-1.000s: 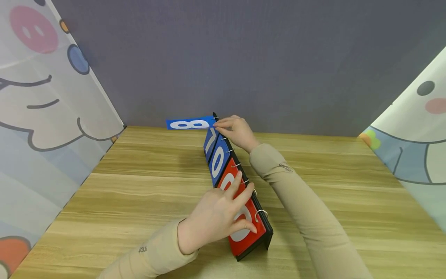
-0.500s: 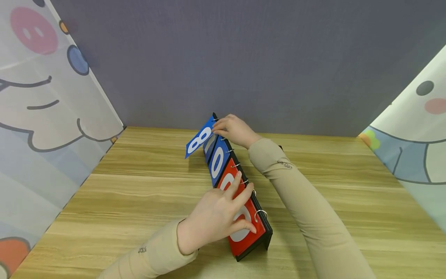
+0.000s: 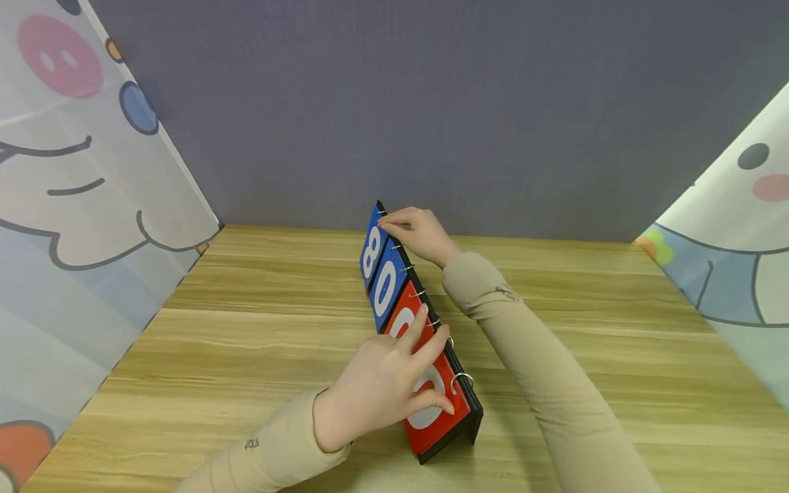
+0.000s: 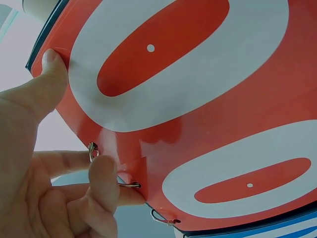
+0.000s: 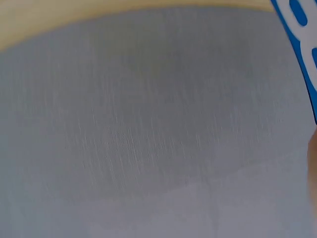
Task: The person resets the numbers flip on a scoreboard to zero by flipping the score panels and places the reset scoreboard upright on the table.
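A tabletop flip scoreboard (image 3: pixel 383 291) stands tent-like on the table, number cards hung from metal rings along its black top edge. Its far blue card (image 3: pixel 372 252) shows 8 and lies flat against the board. The nearer blue card shows 0, as do both red cards (image 4: pixel 163 106). My left hand (image 3: pixel 385 383) holds the near part, thumb on the red front and fingers at the ringed top edge. My right hand (image 3: pixel 422 233) reaches over the far end, thumb and fingertips pinching the top of the 8 card. In the right wrist view, only a sliver of that card (image 5: pixel 299 42) shows.
The wood-grain table (image 3: pixel 246 329) runs out on both sides of the scoreboard. Behind it rises a dark grey panel (image 3: pixel 431 103). Cartoon-printed sheets (image 3: pixel 61 178) border the left and right.
The blue 8 card has swung down from sticking out sideways to lying over the 7 card. My right hand stays near the far top edge; my left hand has not moved.
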### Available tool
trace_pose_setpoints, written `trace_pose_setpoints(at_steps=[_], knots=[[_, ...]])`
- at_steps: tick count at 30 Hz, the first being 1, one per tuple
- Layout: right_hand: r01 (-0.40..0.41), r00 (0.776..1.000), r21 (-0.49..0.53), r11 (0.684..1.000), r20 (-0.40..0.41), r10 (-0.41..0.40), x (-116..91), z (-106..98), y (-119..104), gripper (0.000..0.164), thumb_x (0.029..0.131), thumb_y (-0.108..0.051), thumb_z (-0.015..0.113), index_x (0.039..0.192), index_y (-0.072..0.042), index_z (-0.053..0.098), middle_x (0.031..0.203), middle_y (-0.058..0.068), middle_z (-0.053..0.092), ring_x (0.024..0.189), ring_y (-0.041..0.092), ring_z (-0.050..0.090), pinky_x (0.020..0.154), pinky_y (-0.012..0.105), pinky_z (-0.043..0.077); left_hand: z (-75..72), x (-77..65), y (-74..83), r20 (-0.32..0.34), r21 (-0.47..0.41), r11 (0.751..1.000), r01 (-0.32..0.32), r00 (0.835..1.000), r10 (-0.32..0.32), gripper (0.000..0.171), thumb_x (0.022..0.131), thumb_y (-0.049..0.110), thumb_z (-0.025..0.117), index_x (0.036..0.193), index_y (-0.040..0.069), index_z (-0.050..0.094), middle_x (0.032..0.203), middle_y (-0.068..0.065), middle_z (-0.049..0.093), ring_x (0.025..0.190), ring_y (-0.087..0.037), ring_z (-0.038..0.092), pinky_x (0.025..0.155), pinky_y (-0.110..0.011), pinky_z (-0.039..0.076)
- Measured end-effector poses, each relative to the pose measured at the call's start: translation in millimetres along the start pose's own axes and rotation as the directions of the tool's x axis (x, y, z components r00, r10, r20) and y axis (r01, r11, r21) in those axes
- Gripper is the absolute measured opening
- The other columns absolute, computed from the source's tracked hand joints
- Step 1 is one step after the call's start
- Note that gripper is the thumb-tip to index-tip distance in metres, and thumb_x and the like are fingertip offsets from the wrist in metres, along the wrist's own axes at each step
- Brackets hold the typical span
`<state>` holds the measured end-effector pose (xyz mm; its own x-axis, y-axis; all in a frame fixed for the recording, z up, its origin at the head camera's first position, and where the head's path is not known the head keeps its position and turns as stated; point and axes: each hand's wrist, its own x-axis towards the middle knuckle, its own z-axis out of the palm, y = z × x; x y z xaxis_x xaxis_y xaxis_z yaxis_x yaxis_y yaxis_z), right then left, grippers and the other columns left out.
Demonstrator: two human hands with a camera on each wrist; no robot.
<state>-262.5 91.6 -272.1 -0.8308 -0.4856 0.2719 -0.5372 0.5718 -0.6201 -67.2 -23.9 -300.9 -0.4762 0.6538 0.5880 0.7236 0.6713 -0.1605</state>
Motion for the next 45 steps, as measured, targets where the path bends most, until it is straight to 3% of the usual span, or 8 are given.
trace_pose_setpoints(at_steps=[2, 6, 11, 19, 27, 36, 38, 45], knots=[[-0.045, 0.993, 0.158, 0.986, -0.097, 0.061, -2, 1, 5, 0.029, 0.095, -0.030, 0.053, 0.114, -0.013, 0.067, 0.118, 0.007, 0.065, 0.113, 0.019, 0.057, 0.097, 0.034, 0.044, -0.1, 0.1, 0.2, -0.001, -0.003, 1.000, -0.003, 1.000, 0.003, 0.079, 0.068, 0.070, 0.061, 0.120, 0.010, 0.057, 0.119, -0.022, 0.062, 0.041, -0.011, 0.051, 0.045, -0.021, 0.042], [-0.078, 0.964, 0.417, 0.905, -0.199, 0.174, -5, 2, 16, 0.031, 0.096, -0.028, 0.051, 0.110, -0.006, 0.067, 0.116, 0.012, 0.065, 0.114, 0.023, 0.057, 0.098, 0.035, 0.043, -0.3, 0.8, 0.2, 0.000, -0.010, 1.000, -0.004, 1.000, 0.004, 0.079, 0.069, 0.070, 0.061, 0.121, 0.010, 0.057, 0.119, -0.022, 0.062, 0.041, -0.011, 0.051, 0.045, -0.021, 0.042], [-0.252, 0.946, 0.574, 0.779, -0.024, 0.323, -8, 5, 31, 0.038, 0.099, -0.025, 0.044, 0.122, 0.002, 0.056, 0.133, 0.018, 0.052, 0.128, 0.032, 0.044, 0.105, 0.041, 0.037, -0.6, 0.8, -0.3, 0.004, -0.004, 1.000, -0.004, 1.000, 0.004, 0.080, 0.069, 0.070, 0.061, 0.121, 0.010, 0.057, 0.119, -0.022, 0.062, 0.043, -0.011, 0.053, 0.047, -0.022, 0.044], [-0.447, 0.875, 0.708, 0.546, 0.221, 0.430, -12, 21, 50, 0.047, 0.100, -0.027, 0.038, 0.137, 0.002, 0.039, 0.146, 0.018, 0.035, 0.137, 0.032, 0.030, 0.112, 0.043, 0.027, 0.3, -0.5, -0.2, -0.012, 0.019, 1.000, -0.011, 1.000, 0.011, 0.081, 0.068, 0.071, 0.060, 0.121, 0.010, 0.056, 0.118, -0.022, 0.062, 0.042, -0.010, 0.051, 0.045, -0.022, 0.042], [-0.535, 0.835, 0.706, 0.464, 0.361, 0.414, -12, 33, 60, 0.051, 0.099, -0.031, 0.034, 0.141, -0.002, 0.030, 0.149, 0.022, 0.026, 0.135, 0.038, 0.033, 0.111, 0.041, 0.029, 1.2, -1.3, -1.1, -0.025, 0.021, 1.000, -0.015, 1.000, 0.015, 0.082, 0.067, 0.071, 0.060, 0.120, 0.009, 0.056, 0.117, -0.022, 0.063, 0.043, -0.011, 0.053, 0.046, -0.023, 0.043], [-0.556, 0.827, 0.690, 0.464, 0.403, 0.391, -14, 46, 62, 0.053, 0.099, -0.036, 0.033, 0.144, -0.009, 0.027, 0.143, 0.021, 0.033, 0.107, 0.026, 0.052, 0.103, 0.043, 0.039, 0.8, -1.6, -1.6, -0.022, 0.013, 1.000, -0.014, 1.000, 0.014, 0.081, 0.067, 0.071, 0.061, 0.119, 0.009, 0.056, 0.117, -0.023, 0.062, 0.042, -0.011, 0.053, 0.045, -0.022, 0.042], [-0.558, 0.823, 0.708, 0.432, 0.402, 0.402, -14, 47, 62, 0.053, 0.099, -0.036, 0.033, 0.143, -0.008, 0.027, 0.136, 0.019, 0.039, 0.098, 0.020, 0.055, 0.095, 0.038, 0.044, 1.0, -1.5, -1.5, -0.022, 0.011, 1.000, -0.014, 1.000, 0.014, 0.081, 0.067, 0.071, 0.061, 0.120, 0.009, 0.056, 0.117, -0.023, 0.062, 0.043, -0.011, 0.053, 0.045, -0.023, 0.042], [-0.579, 0.784, 0.780, 0.237, 0.453, 0.425, -16, 43, 71, 0.051, 0.099, -0.038, 0.032, 0.139, -0.007, 0.029, 0.101, 0.008, 0.051, 0.072, 0.011, 0.060, 0.067, 0.025, 0.049, 2.1, -1.5, -1.7, -0.021, 0.000, 1.000, -0.012, 1.000, 0.012, 0.081, 0.067, 0.070, 0.062, 0.120, 0.009, 0.055, 0.118, -0.023, 0.062, 0.044, -0.011, 0.054, 0.046, -0.023, 0.043]])
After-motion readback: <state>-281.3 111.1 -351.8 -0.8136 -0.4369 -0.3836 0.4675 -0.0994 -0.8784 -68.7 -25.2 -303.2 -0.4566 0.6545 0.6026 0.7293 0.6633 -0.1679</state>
